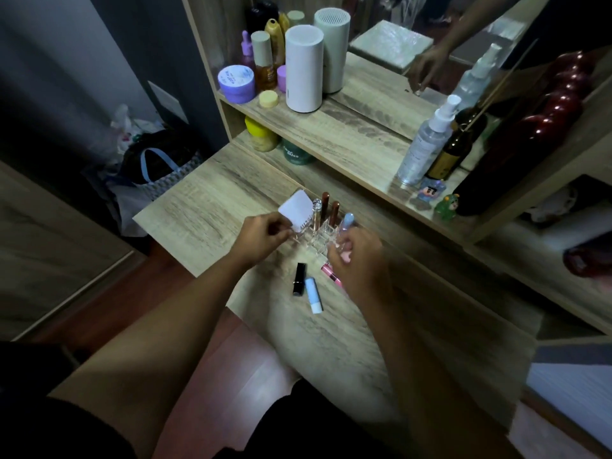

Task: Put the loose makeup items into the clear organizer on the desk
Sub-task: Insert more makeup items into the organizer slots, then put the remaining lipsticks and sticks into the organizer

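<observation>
Lipstick tubes, light, rigid and slick, probably roll easily; pinch each mid-barrel. Black tube, pale blue stick and pink tube lie on the tabletop just before the clear organizer. Left hand steadies its edge; right hand curls over it, grasp unclear.

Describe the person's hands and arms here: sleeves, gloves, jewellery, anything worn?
Both arms are bare from the bottom of the frame up to the wrist, with no sleeve showing. The left hand and right hand are bare: no gloves, and no watch or bracelet at either wrist. Rings cannot be ruled out; the fingers are dim and slightly blurred. Dark clothing shows at the lower edge.
</observation>
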